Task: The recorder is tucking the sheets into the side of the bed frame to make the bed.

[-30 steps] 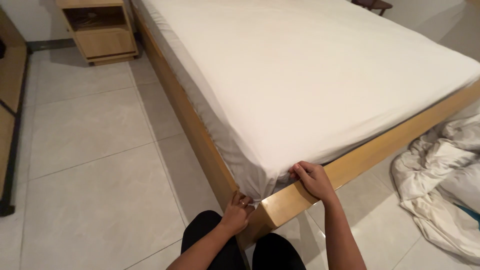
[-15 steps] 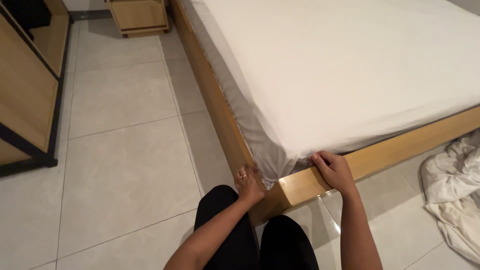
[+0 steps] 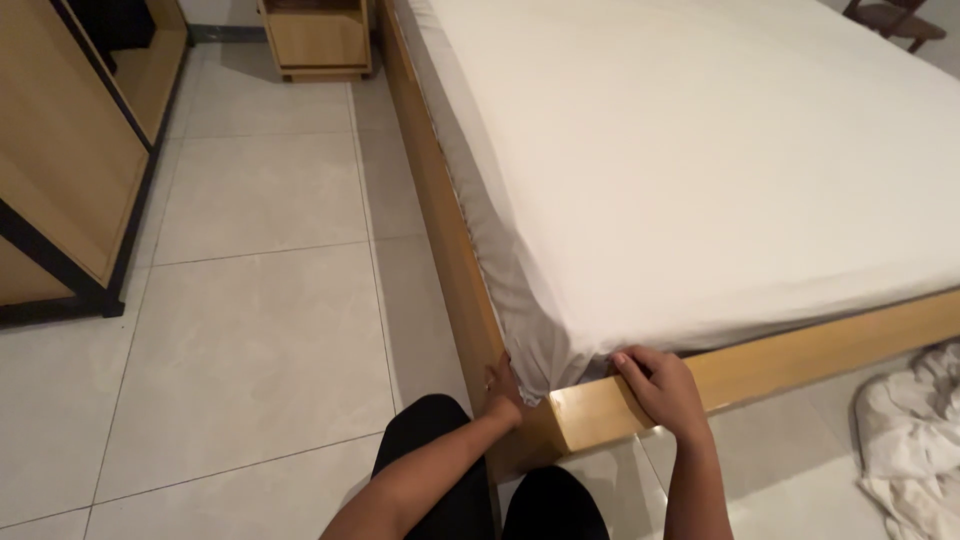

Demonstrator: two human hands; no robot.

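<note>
A white fitted sheet (image 3: 700, 170) covers a mattress on a low wooden bed frame (image 3: 800, 350). I am crouched at the near corner of the bed. My left hand (image 3: 503, 388) presses against the sheet's corner fold where it drops to the frame's side rail. My right hand (image 3: 662, 386) rests on the top edge of the foot rail, fingertips tucked at the sheet's lower edge. My black-clad knees (image 3: 440, 440) are right against the frame corner. Whether either hand pinches fabric is hidden.
Pale floor tiles (image 3: 250, 340) lie to the left. A wooden wardrobe with a black frame (image 3: 70, 180) stands at far left, a wooden nightstand (image 3: 315, 40) at the top. Crumpled white bedding (image 3: 910, 440) lies on the floor at right. A dark chair (image 3: 890, 15) sits beyond the bed.
The view has swung rightward and closer to the bed corner. Both hands stay at the corner, the left shifting slightly up against the sheet fold, the right staying on the foot rail.
</note>
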